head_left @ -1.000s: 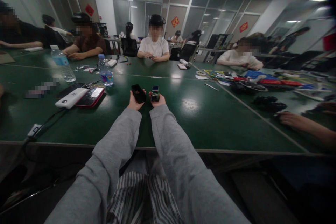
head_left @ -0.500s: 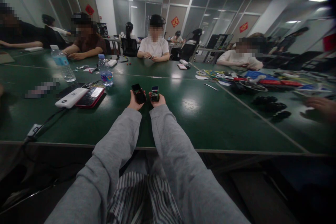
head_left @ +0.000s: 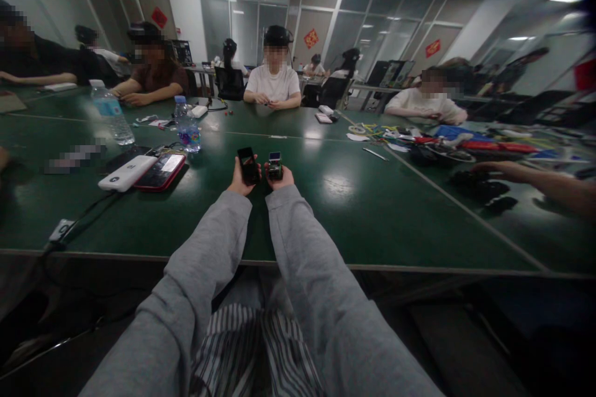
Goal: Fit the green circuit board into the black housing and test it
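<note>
My left hand (head_left: pixel 239 182) holds a dark, flat, phone-like device (head_left: pixel 248 165), its face turned up toward me. Close beside it on the right, my right hand (head_left: pixel 284 178) is closed on a small device with a green circuit board (head_left: pixel 275 167) and a small screen at its top. The two devices are apart, with a narrow gap between them. Both hands are above the green table (head_left: pixel 372 217), forearms reaching over its near edge.
Left on the table are a white power bank (head_left: pixel 126 173), a red-edged device (head_left: pixel 162 172) and two bottles (head_left: pixel 187 126) (head_left: pixel 112 113). Tangled cables (head_left: pixel 419 136) lie at the right. Another person's hand (head_left: pixel 503 169) is over black objects (head_left: pixel 493 189). Several people sit around.
The dark device in my left hand has turned more upright and shifted slightly right. My right hand has barely moved. At the right, another person's hand has reached in over the black objects.
</note>
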The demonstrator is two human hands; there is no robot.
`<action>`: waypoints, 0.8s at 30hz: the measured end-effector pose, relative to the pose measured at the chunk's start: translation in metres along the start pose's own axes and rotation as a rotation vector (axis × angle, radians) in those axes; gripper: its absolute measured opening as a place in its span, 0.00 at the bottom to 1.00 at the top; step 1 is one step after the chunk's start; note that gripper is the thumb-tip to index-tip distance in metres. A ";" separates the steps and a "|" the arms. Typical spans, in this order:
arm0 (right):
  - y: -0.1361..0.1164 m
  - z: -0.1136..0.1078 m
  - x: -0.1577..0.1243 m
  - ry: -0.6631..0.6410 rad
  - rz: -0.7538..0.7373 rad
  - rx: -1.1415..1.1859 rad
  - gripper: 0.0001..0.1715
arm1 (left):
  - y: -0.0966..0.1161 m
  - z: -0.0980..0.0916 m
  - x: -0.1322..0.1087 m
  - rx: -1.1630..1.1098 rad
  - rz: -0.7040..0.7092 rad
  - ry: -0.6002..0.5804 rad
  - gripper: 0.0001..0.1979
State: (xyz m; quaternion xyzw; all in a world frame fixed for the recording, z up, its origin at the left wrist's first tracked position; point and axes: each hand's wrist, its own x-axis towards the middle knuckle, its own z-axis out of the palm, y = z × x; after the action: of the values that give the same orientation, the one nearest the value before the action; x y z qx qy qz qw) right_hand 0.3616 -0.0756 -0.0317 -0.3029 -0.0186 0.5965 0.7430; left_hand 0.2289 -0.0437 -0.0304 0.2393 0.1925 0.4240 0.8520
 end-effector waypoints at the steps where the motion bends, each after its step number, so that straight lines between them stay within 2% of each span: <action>1: 0.000 0.000 -0.001 0.002 0.002 0.001 0.16 | 0.000 0.001 -0.001 0.026 0.007 0.002 0.32; 9: 0.001 0.003 -0.005 0.027 0.009 -0.034 0.17 | -0.001 0.009 -0.006 0.203 0.042 -0.049 0.33; 17: 0.002 0.004 -0.005 0.032 -0.012 -0.046 0.17 | -0.001 0.010 -0.006 0.149 0.010 -0.032 0.33; 22: 0.002 0.005 -0.005 0.023 -0.015 -0.079 0.18 | -0.003 0.010 -0.006 0.184 0.042 -0.054 0.33; 24: 0.002 0.004 -0.004 -0.024 -0.077 -0.119 0.18 | -0.004 0.009 -0.004 0.169 0.050 -0.049 0.34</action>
State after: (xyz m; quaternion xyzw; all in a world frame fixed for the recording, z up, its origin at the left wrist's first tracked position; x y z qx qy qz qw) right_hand 0.3571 -0.0774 -0.0278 -0.3385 -0.0745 0.5687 0.7460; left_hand 0.2337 -0.0513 -0.0244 0.3256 0.2006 0.4213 0.8223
